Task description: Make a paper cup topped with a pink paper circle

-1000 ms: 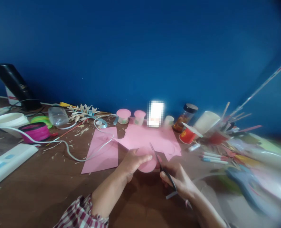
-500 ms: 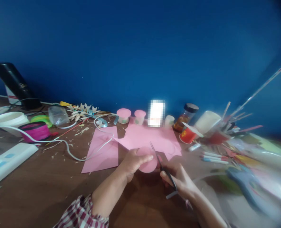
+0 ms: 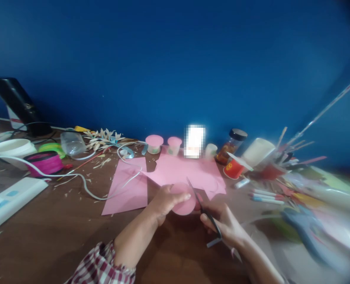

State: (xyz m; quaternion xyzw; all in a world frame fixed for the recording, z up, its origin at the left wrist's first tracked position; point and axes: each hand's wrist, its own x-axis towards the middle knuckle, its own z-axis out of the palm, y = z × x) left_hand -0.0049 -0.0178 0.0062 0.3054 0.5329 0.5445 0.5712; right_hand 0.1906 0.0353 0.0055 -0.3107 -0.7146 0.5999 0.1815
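A round pink paper disc [image 3: 183, 203] is pinched in my left hand [image 3: 165, 202], with the thumb lying across its face. My right hand [image 3: 222, 225] is closed around dark-handled scissors [image 3: 208, 215], whose blades point up and left beside the disc's right edge. A small pink piece [image 3: 198, 200] shows behind the blades; whether it joins the disc I cannot tell. Beyond my hands lies a cut pink paper sheet [image 3: 180, 167], and a second pink sheet [image 3: 129, 189] lies to the left. Two small pink-topped cups [image 3: 154, 142] stand behind them.
Left are a white power strip [image 3: 17, 199], a loose white cable [image 3: 86, 189] and a magenta ribbon roll [image 3: 44, 163]. At the back right stand a dark-lidded jar [image 3: 232, 144] and a red cup [image 3: 233, 169]. Markers [image 3: 268, 196] and blurred craft items lie on the right.
Almost nothing differs. The scissors and my right hand have shifted very slightly, and the small pink piece by the blades shows a little differently.
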